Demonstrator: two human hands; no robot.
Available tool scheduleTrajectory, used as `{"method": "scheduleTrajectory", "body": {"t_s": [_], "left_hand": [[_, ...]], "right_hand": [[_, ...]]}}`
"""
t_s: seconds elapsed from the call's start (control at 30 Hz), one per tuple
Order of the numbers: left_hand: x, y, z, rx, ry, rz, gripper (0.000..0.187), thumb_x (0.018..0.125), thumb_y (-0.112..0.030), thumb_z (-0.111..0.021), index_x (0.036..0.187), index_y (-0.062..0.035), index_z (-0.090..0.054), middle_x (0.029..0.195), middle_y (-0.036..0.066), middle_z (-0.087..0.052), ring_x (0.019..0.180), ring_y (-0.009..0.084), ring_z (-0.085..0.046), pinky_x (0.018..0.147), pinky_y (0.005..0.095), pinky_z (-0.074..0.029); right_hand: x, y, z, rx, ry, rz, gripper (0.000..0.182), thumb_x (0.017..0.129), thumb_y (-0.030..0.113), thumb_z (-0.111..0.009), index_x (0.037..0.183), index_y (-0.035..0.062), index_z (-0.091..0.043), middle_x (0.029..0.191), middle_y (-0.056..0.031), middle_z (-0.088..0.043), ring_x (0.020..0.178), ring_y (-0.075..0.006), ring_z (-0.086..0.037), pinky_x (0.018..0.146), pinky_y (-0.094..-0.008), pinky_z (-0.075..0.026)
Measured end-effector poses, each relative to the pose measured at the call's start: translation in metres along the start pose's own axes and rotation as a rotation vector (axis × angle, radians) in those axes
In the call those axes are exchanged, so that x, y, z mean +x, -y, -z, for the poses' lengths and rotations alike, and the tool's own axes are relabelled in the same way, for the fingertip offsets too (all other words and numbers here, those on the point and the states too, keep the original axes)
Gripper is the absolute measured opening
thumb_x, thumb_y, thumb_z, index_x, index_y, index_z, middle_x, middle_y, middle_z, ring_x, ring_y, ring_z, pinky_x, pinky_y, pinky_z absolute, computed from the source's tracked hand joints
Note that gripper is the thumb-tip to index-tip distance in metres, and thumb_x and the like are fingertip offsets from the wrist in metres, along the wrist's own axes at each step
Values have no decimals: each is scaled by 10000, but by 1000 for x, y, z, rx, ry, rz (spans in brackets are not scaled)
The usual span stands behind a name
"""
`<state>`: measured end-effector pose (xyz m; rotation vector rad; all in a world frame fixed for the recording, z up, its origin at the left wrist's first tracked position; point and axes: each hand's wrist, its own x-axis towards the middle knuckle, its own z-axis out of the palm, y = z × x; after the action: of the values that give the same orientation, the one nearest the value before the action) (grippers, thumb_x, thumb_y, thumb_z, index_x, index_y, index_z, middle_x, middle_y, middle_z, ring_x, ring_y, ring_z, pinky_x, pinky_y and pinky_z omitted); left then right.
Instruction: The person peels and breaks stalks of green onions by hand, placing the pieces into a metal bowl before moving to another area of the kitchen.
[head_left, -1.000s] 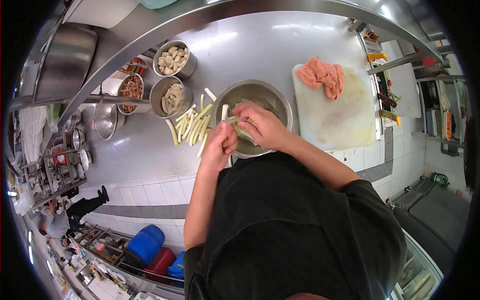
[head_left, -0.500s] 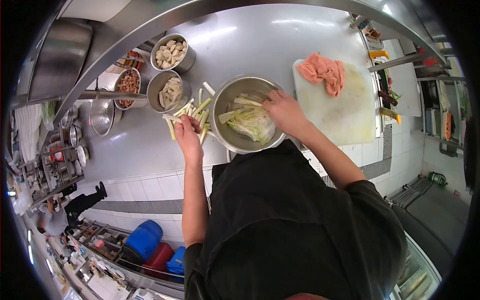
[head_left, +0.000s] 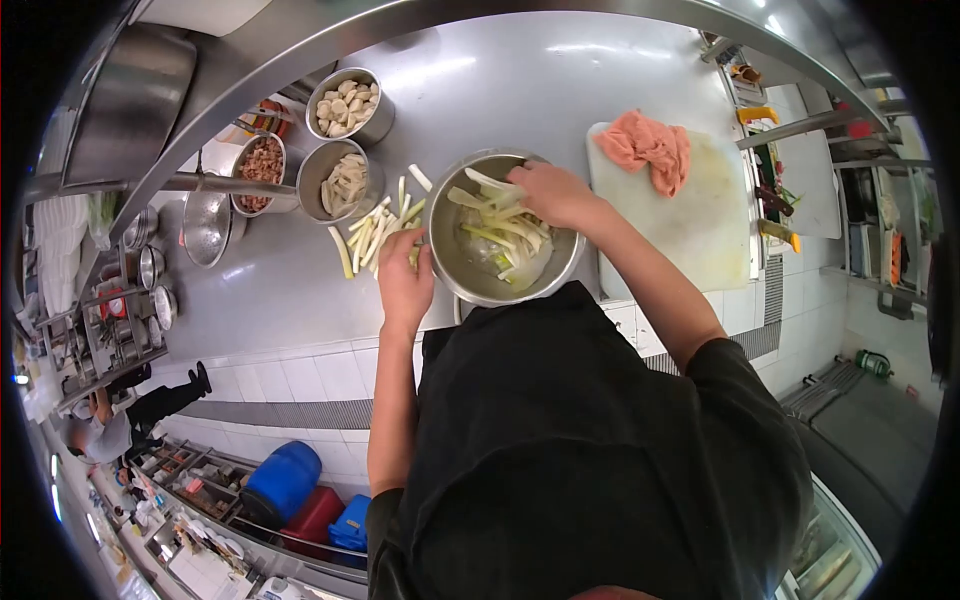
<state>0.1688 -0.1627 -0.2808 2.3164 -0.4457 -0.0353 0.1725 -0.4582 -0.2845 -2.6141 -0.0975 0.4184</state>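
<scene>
A steel mixing bowl [head_left: 448,272] stands at the table's front edge with pale green and white scallion stalks [head_left: 512,232] in it. My right hand [head_left: 560,196] reaches over the bowl's far right rim, fingers closed around some of these stalks. Just outside the left rim is my left hand [head_left: 405,287], its fingers curled in beside a bit of green; what they hold is mostly hidden. Next to it, more cut stalks [head_left: 371,237] lie in a loose pile on the steel table.
Behind the pile stand pots of sliced white pieces [head_left: 347,184], peeled garlic-like pieces [head_left: 346,108] and diced reddish meat [head_left: 262,172]. A perforated steel bowl [head_left: 206,228] is further left. On the right, a pink cloth [head_left: 648,150] lies on a white cutting board [head_left: 690,240].
My left hand has moved right from the loose stalks to the bowl's rim. My right hand has shifted slightly up and left, and the stalks in the bowl look rearranged and fuller.
</scene>
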Motion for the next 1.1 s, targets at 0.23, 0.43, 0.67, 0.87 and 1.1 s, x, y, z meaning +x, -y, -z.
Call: {"method": "scheduleTrajectory", "body": {"t_s": [0.23,0.43,0.67,0.87,1.1], "left_hand": [[17,-14,-38,244,168,-293,185,831,-34,-674,1006,-64,-726,1043,90,-720,1074,294,-636,971,450,-438],[22,-9,-64,673,201,-542,436,815,-57,-670,1247,-106,-631,1310,80,-623,1278,238,-565,1189,561,-292],[43,-20,-48,366,477,-334,322,855,-21,-626,1175,-62,-619,1210,165,-682,1161,338,-636,1091,504,-418],[36,-50,-27,-95,352,-160,256,995,-112,-596,1232,-16,-591,1079,236,-692,979,457,-657,810,480,-531],[28,-63,-11,-173,368,43,235,1039,-234,-589,1134,-27,-644,882,228,-689,833,423,-668,726,453,-509]], "right_hand": [[-15,34,-42,-246,-156,179,296,844,160,-686,1126,74,-677,1042,-153,-710,1011,-377,-694,876,-491,-548],[1,4,-91,-40,56,110,189,926,206,-661,1032,56,-709,974,-180,-727,906,-352,-708,824,-435,-553],[-25,6,-32,1075,215,43,259,980,212,-698,1133,3,-689,952,-113,-723,828,-185,-710,712,-341,-565],[-26,9,-30,1336,-33,-61,403,944,78,-741,1305,-1,-581,942,-60,-700,700,-106,-683,598,-237,-548],[-33,26,-38,950,-245,50,443,944,178,-750,1335,71,-569,977,-83,-678,821,-186,-706,688,-336,-564]]}}
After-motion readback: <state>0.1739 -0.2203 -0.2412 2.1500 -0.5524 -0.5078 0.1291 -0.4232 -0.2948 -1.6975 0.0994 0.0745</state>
